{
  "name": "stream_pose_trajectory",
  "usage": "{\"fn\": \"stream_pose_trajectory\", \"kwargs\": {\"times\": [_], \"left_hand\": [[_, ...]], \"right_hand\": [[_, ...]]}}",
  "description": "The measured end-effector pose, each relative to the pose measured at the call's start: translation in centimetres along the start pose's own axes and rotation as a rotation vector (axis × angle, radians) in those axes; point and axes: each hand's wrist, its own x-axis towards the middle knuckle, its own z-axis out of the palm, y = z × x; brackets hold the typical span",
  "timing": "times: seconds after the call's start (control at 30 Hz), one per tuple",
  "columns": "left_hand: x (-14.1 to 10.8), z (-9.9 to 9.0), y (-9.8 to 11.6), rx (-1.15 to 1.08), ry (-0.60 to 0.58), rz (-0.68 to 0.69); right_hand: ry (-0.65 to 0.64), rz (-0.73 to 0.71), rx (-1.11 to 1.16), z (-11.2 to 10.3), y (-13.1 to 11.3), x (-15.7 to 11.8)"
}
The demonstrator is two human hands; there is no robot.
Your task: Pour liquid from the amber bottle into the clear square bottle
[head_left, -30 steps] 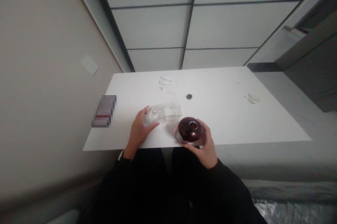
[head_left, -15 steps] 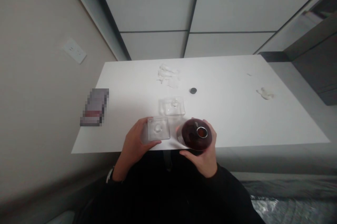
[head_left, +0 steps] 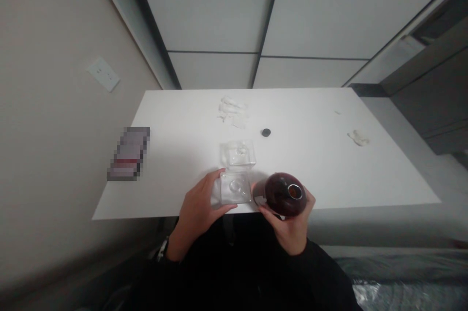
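My left hand (head_left: 199,208) grips a clear, square-sided container (head_left: 236,190) with a round opening in its top, thumb along the near side and fingers along the far side. A dark red bottle (head_left: 283,194), its mouth open and tilted slightly toward the right, is wrapped by my right hand (head_left: 294,228). Most of the right fingers are hidden behind it. The bottle stands close beside the container, near the table's front edge. Just beyond them is a second clear, square-sided container (head_left: 241,153). A small round dark cap (head_left: 266,132) lies farther back.
Crumpled, pale translucent scraps (head_left: 233,111) lie at the back of the white table (head_left: 307,116). Another scrap (head_left: 359,138) is at the right. A blurred-out flat object (head_left: 128,153) lies on the left, below a wall socket (head_left: 103,74).
The clear container in my left hand has shifted right, toward the bottle. My right hand and the bottle have moved slightly right too. The view has tilted a little.
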Motion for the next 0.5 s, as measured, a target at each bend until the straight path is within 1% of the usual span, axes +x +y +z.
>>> {"fn": "stream_pose_trajectory", "kwargs": {"times": [0.07, 0.13, 0.2, 0.27, 0.4, 0.5], "left_hand": [[0.1, 0.0, 0.3, 0.000, 0.002, -0.006], [0.3, 0.0, 0.4, 0.001, 0.004, -0.014], [0.4, 0.0, 0.5, -0.001, 0.005, -0.016], [0.5, 0.0, 0.6, -0.007, 0.007, -0.010], [0.6, -0.1, 0.7, -0.018, 0.022, 0.011], [0.6, -0.1, 0.8, -0.008, 0.023, 0.010]], "right_hand": [[0.019, 0.000, -0.009, -0.7, 0.4, 0.3], [0.031, -0.062, -0.033, -1.4, 0.6, 1.0], [0.001, -0.148, -0.051, -2.1, 0.5, 1.9], [-0.087, -0.243, -0.063, -2.8, 0.1, 3.1], [-0.310, -0.443, -0.093, -3.8, -1.4, 5.7], [-0.378, -0.542, -0.119, -4.3, -2.0, 7.0]]}}
